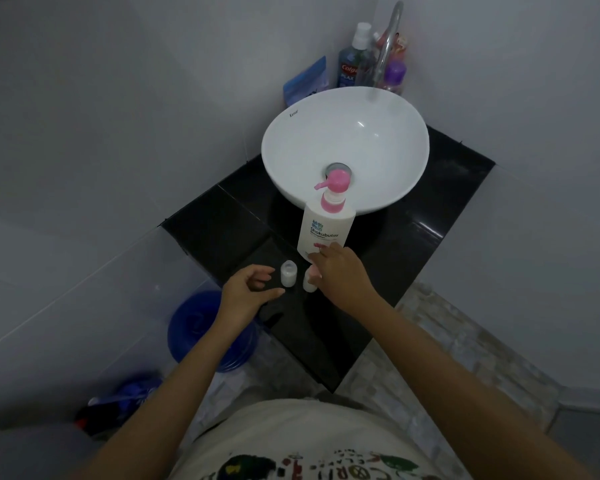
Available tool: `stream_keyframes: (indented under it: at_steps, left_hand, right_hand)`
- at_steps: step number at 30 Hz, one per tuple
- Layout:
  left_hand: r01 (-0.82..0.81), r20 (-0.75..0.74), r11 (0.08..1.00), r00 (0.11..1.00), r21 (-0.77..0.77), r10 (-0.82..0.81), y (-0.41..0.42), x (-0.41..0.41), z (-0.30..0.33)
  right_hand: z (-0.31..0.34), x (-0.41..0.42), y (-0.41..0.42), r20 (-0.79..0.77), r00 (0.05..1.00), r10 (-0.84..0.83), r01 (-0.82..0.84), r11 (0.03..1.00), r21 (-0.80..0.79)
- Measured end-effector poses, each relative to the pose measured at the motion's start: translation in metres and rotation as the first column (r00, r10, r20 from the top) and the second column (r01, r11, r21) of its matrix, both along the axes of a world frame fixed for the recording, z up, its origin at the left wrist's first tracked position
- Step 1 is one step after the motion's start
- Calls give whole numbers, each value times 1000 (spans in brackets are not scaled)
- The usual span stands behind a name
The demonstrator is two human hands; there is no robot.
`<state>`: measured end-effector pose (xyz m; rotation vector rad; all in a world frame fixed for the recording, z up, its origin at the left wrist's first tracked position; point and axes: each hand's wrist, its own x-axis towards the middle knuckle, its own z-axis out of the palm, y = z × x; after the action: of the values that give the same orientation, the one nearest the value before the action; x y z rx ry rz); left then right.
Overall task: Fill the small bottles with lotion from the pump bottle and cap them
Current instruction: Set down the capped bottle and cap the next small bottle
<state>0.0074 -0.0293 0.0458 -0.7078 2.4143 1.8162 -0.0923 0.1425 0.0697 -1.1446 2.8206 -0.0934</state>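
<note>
A white pump bottle (323,233) with a pink pump head stands upright on the black counter (222,233), just in front of the basin. Two small white bottles stand side by side at the counter's near edge. The left small bottle (288,274) stands free and looks capped. The top of the right small bottle (309,284) is covered by the fingers of my right hand (340,271), which rest on it. My left hand (248,289) hovers just left of the left small bottle with fingers apart, holding nothing.
A white bowl basin (347,147) fills the counter's back, with a chrome tap (387,46) over it. Behind it stand a mouthwash bottle (352,64), a purple-capped bottle (394,76) and a blue pouch (307,81). A blue bucket (201,327) sits on the floor at left.
</note>
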Motion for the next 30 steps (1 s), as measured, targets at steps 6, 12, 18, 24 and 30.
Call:
stream_keyframes:
  at_steps: [6, 12, 18, 24, 30]
  left_hand:
    - [112, 17, 981, 994, -160, -111, 6, -28, -21]
    - [120, 20, 970, 993, -211, -118, 11, -42, -34]
    - [101, -21, 981, 994, -164, -106, 8, -35, -34]
    - [40, -74, 999, 996, 8, -39, 2, -15, -8]
    - [-100, -129, 918, 979, 384, 160, 7, 8, 28]
  right_hand:
    - [12, 8, 32, 78, 977, -196, 210, 941, -267]
    - [-3, 19, 81, 297, 831, -469, 544, 796, -264]
    - [-31, 31, 95, 369, 759, -536, 574, 819, 9]
    - [-40, 32, 85, 355, 792, -497, 460, 868, 190]
    - [-21, 27, 74, 459, 680, -572, 546, 812, 204]
